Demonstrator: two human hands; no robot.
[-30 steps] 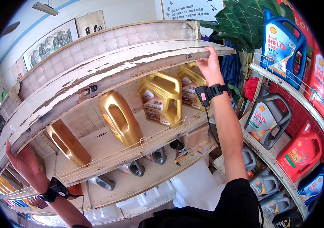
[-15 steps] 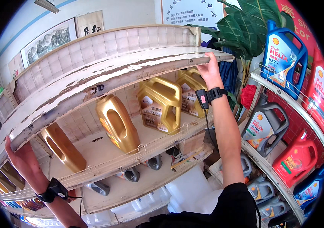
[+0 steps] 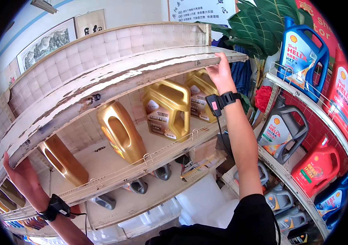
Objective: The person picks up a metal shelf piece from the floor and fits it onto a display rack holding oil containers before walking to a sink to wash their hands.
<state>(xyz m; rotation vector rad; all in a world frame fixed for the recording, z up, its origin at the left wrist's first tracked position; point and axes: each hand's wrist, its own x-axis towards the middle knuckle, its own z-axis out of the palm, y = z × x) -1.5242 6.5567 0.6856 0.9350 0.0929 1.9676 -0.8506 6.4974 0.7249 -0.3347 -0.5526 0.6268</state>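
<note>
A long white shelf board (image 3: 112, 72) with flaking paint spans the view. My left hand (image 3: 22, 178) is closed on its front edge at the far left, and my right hand (image 3: 222, 75) grips the edge near the right end, fingertips on top. Black devices with cables are strapped to both wrists. Beneath the board, gold jugs (image 3: 119, 130) stand on a lower shelf (image 3: 100, 183) with a wire front rail. Whether the board rests on its supports I cannot tell.
At right, a rack (image 3: 296, 96) holds blue, red and grey jugs beside a leafy plant (image 3: 255, 32). Grey containers (image 3: 137, 185) and translucent white jugs (image 3: 202, 196) sit on lower levels. A pale panel (image 3: 108, 36) rises behind the board, with framed artwork (image 3: 45, 41) on the wall beyond.
The whole scene has shifted slightly leftward in the view. Both my hands stay gripping the board's edge, with little visible change in their places on it.
</note>
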